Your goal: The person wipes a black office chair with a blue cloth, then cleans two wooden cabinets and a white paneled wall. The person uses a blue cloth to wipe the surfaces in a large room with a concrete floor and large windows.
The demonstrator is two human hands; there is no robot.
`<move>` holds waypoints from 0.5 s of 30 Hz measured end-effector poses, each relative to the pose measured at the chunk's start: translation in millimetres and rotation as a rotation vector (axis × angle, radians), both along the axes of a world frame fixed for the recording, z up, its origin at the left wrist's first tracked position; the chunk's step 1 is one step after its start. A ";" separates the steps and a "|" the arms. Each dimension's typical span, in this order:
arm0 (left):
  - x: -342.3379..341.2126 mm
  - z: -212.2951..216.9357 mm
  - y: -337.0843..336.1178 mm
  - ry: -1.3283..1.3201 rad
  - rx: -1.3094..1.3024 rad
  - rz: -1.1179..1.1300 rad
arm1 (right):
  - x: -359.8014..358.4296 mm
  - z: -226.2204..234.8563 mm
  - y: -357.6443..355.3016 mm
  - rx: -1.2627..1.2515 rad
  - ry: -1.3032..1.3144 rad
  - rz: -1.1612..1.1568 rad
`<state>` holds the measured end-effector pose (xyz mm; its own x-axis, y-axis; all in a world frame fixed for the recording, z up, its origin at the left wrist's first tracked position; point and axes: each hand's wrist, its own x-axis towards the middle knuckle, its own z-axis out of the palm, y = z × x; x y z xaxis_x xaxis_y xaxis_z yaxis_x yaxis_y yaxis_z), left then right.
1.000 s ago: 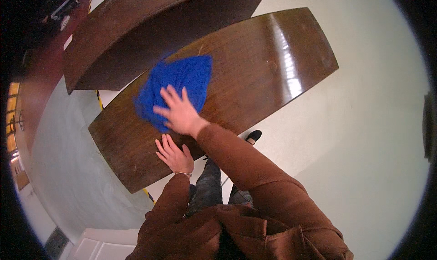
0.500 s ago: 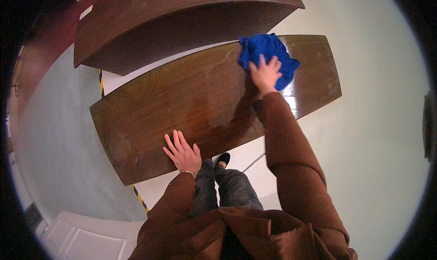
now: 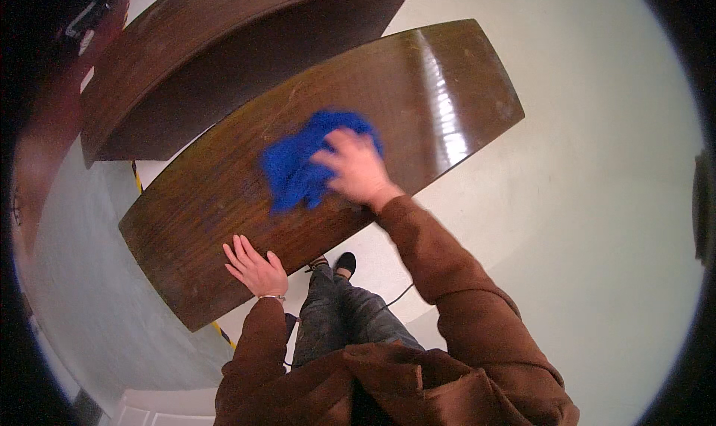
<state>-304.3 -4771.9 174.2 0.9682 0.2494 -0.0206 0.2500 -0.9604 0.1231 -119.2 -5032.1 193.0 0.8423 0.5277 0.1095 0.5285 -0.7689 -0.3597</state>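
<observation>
1. Table, dark brown wood, glossy;
2. Furniture piece, dark wood, just beyond the table;
3. Cloth, blue, crumpled, lying mid-table;
4. Right hand, over the cloth, blurred; whether it grips, I cannot tell;
5. Left hand, holding nothing, laid flat at the table's near edge;
6. Bracelet, thin, left wrist.

Scanning across now, and there's no lettering to read, not one label, number or sign coming up legible; out toward the dim, blurred upper left, it's honestly too murky to tell.
</observation>
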 end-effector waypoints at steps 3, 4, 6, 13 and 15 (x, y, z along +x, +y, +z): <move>1.3 1.7 -1.4 -0.019 0.012 -0.008 | 8.0 -0.7 -95.2 -0.118 -0.040 -0.461; 1.6 1.6 -1.4 -0.028 0.021 -0.013 | 6.2 -3.2 -116.8 -0.154 -0.052 -0.561; 1.6 0.6 -1.1 -0.048 0.021 -0.014 | 1.9 -12.3 -131.5 -0.193 0.042 -0.739; -0.3 -5.6 0.7 -0.059 0.107 -0.015 | -112.5 -11.4 8.2 0.082 0.112 -0.357; -0.4 -8.5 1.1 -0.060 0.159 -0.014 | -146.0 -3.3 40.0 0.148 0.231 -0.179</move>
